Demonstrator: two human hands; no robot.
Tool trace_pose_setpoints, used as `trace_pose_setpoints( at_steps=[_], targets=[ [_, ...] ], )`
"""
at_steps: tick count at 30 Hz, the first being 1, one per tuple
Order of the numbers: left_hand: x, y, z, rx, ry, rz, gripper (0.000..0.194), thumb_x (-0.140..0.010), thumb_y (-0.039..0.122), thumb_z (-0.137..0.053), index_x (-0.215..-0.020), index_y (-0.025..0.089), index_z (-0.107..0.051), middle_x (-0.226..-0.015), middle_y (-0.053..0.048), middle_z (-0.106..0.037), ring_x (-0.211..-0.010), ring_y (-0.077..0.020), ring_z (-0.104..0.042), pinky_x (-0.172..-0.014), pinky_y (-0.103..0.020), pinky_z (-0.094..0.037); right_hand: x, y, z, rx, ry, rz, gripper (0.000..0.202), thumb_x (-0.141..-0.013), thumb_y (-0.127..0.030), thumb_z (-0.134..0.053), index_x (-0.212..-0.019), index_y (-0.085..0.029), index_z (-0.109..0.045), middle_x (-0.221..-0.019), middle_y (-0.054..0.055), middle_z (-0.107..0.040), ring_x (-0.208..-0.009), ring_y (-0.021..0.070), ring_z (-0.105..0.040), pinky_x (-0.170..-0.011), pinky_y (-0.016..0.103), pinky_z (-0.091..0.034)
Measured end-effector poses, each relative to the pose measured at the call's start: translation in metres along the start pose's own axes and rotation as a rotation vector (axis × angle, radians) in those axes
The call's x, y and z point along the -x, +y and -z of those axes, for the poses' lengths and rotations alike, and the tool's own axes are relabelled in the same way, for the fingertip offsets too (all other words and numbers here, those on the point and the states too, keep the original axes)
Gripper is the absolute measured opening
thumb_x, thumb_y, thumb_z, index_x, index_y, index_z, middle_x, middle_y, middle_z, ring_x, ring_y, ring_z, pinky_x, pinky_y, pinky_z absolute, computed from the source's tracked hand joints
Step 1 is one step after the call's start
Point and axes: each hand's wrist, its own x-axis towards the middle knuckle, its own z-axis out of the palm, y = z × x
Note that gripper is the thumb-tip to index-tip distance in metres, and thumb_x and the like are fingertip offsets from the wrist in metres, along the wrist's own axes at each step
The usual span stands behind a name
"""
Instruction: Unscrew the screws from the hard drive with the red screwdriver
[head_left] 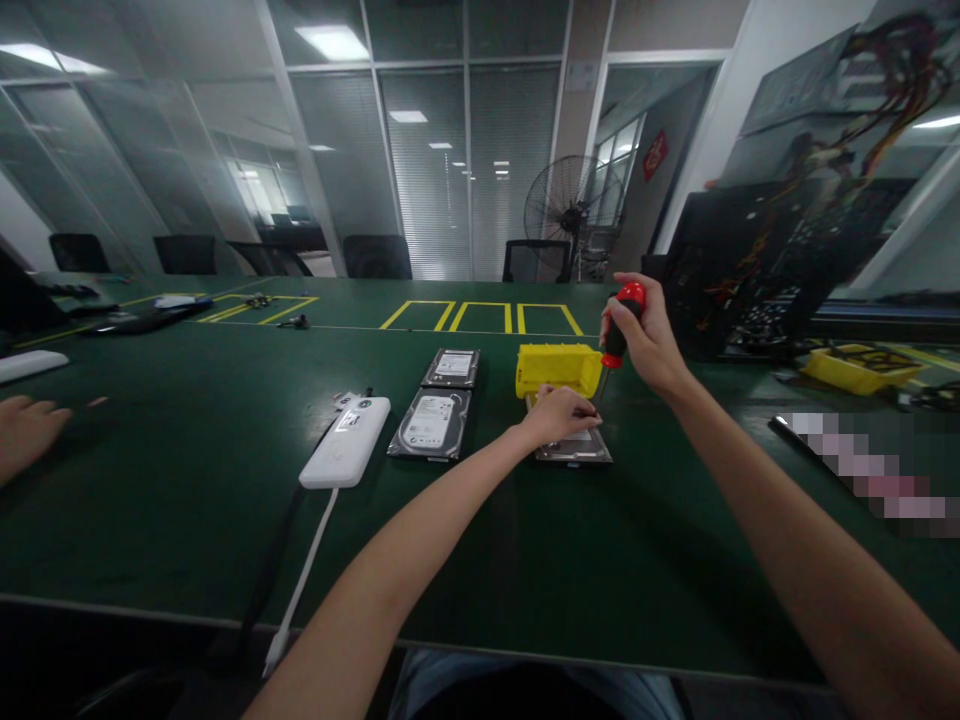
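Note:
My right hand (646, 335) is wrapped round the red and black handle of a screwdriver (625, 320), which points down and slightly left. Its shaft runs down to the hard drive (574, 450) lying flat on the table. Over that drive lies my left hand (559, 415), fingers bent together close to the screwdriver's tip. What those fingers pinch, if anything, is hidden, and the hand covers much of the drive. Just behind stands a yellow plastic bin (555, 368), its inside facing me. Two more hard drives, a nearer one (431, 422) and a farther one (452, 367), lie to the left.
A white power bank (346, 443) with a white cable (311, 560) lies left on the green table (480, 560). Another person's hand (30, 435) rests at the far left. An open computer case (765, 270) and a second yellow bin (862, 370) stand right.

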Motion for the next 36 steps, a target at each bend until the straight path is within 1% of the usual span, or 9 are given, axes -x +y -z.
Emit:
trace_pose_setpoints(
  at_steps=[3, 6, 9, 11, 13, 17, 24, 27, 36],
  targets=[
    [0.0014, 0.0013, 0.0022, 0.013, -0.009, -0.004, 0.023, -0.085, 0.038, -0.054, -0.087, 0.022, -0.07, -0.097, -0.001, -0.07, -0.094, -0.0194, -0.058, -0.084, -0.037, -0.029, 0.0, -0.0008, -0.0006, 0.013, -0.002, 0.001, 0.04, -0.085, -0.047, -0.049, -0.119, -0.032, -0.036, -0.076, 0.0, -0.048, -0.056, 0.0129, -0.051, -0.053, 0.033, -0.05],
    [0.0021, 0.0028, 0.0047, 0.036, -0.007, -0.027, 0.03, -0.084, 0.047, -0.053, -0.085, 0.021, -0.07, -0.093, -0.001, -0.07, -0.092, -0.0188, -0.059, -0.084, -0.036, -0.03, 0.0006, -0.0018, -0.0015, -0.004, 0.005, -0.001, 0.04, -0.085, -0.046, -0.05, -0.119, -0.032, -0.036, -0.075, 0.0, -0.048, -0.055, 0.0127, -0.051, -0.052, 0.032, -0.049],
    [0.0005, 0.0033, 0.0058, 0.07, 0.012, 0.006, 0.048, -0.089, 0.055, -0.038, -0.086, 0.02, -0.071, -0.091, -0.002, -0.07, -0.091, -0.0185, -0.059, -0.086, -0.035, -0.032, 0.0009, -0.0012, -0.0015, -0.029, 0.011, -0.008, 0.04, -0.085, -0.044, -0.051, -0.119, -0.031, -0.036, -0.073, -0.001, -0.048, -0.055, 0.0122, -0.05, -0.052, 0.03, -0.048],
    [-0.0013, 0.0025, 0.0055, 0.1, 0.009, 0.056, 0.057, -0.094, 0.052, -0.024, -0.092, 0.02, -0.07, -0.095, -0.004, -0.07, -0.093, -0.018, -0.059, -0.088, -0.035, -0.032, 0.0009, -0.0001, -0.001, -0.042, 0.025, -0.011, 0.039, -0.085, -0.043, -0.051, -0.119, -0.03, -0.037, -0.072, -0.001, -0.048, -0.054, 0.0115, -0.05, -0.051, 0.029, -0.047],
    [-0.0027, 0.0012, 0.0047, 0.127, -0.004, 0.081, 0.06, -0.096, 0.047, -0.017, -0.095, 0.019, -0.07, -0.1, -0.004, -0.069, -0.096, -0.0174, -0.058, -0.09, -0.034, -0.032, 0.0009, 0.0011, -0.0006, -0.054, 0.035, -0.014, 0.038, -0.085, -0.041, -0.052, -0.118, -0.03, -0.038, -0.071, -0.002, -0.048, -0.053, 0.0111, -0.05, -0.052, 0.029, -0.046],
    [-0.0023, 0.0, 0.004, 0.177, -0.016, 0.072, 0.062, -0.096, 0.048, -0.016, -0.092, 0.018, -0.07, -0.101, -0.003, -0.069, -0.097, -0.0177, -0.058, -0.093, -0.035, -0.03, 0.0007, 0.0022, -0.0007, -0.083, 0.029, -0.016, 0.036, -0.085, -0.04, -0.052, -0.118, -0.031, -0.039, -0.072, -0.002, -0.049, -0.054, 0.0109, -0.05, -0.051, 0.028, -0.046],
    [0.0012, 0.0028, 0.0048, 0.273, 0.016, 0.105, 0.07, -0.095, 0.049, -0.011, -0.09, 0.016, -0.072, -0.093, -0.006, -0.07, -0.091, -0.0188, -0.058, -0.095, -0.039, -0.028, 0.0008, 0.0008, -0.0003, -0.099, 0.034, -0.019, 0.036, -0.085, -0.038, -0.053, -0.118, -0.031, -0.04, -0.073, -0.001, -0.05, -0.054, 0.0112, -0.05, -0.051, 0.029, -0.047],
    [0.0014, 0.0023, 0.0046, 0.293, 0.032, 0.095, 0.071, -0.095, 0.05, -0.01, -0.088, 0.016, -0.072, -0.092, -0.006, -0.07, -0.091, -0.0194, -0.058, -0.095, -0.04, -0.028, 0.0007, 0.0012, -0.0006, -0.095, 0.039, -0.016, 0.035, -0.085, -0.038, -0.053, -0.117, -0.031, -0.04, -0.073, -0.001, -0.05, -0.055, 0.0108, -0.05, -0.05, 0.028, -0.047],
    [0.0023, 0.0029, 0.0053, 0.293, -0.014, 0.111, 0.07, -0.094, 0.051, -0.011, -0.084, 0.017, -0.071, -0.091, -0.004, -0.07, -0.09, -0.0192, -0.058, -0.098, -0.042, -0.025, -0.0012, 0.0045, -0.0056, -0.085, 0.018, -0.002, 0.039, -0.084, -0.041, -0.055, -0.118, -0.032, -0.04, -0.076, 0.0, -0.05, -0.055, 0.0114, -0.051, -0.05, 0.03, -0.049]
  ],
)
